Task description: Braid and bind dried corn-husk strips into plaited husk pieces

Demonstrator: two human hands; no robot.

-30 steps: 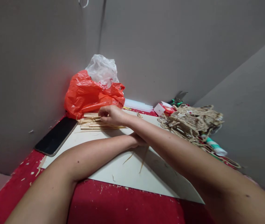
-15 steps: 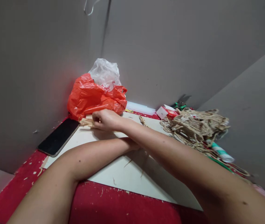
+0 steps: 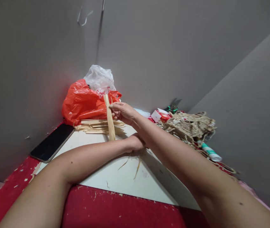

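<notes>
**Over the far part of a white board, the right hand holds up one pale strip**

Half a second ago, the person's right hand [image 3: 122, 111] was down at the pile of flat, straw-coloured strips [image 3: 91, 127]; now it is raised, pinching a single strip [image 3: 109, 120] between thumb and fingers. That strip stands nearly upright in front of the pile, its lower end close behind the left forearm. As I judge it, the change means one piece has been picked out, while the others lie loosely stacked at the board's far left.

The left hand [image 3: 136, 142] is low over the board, partly covered by the right forearm crossing above it. Its fingers are hidden, so I cannot tell whether they grip anything; thin fibres [image 3: 137, 169] show just below.

The white board [image 3: 122, 183] lies on a worktop [image 3: 125, 212] covered in deep red and flecked with pale scraps. At left is a dark phone [image 3: 53, 142]; behind the pile, an orange-red plastic bag [image 3: 82, 103] with a clear bag [image 3: 100, 77]. At right sit a heap of tan cord [image 3: 189, 125] and a green-and-white roll [image 3: 211, 152]. Plain grey walls [image 3: 160, 47] close in around the corner.
</notes>
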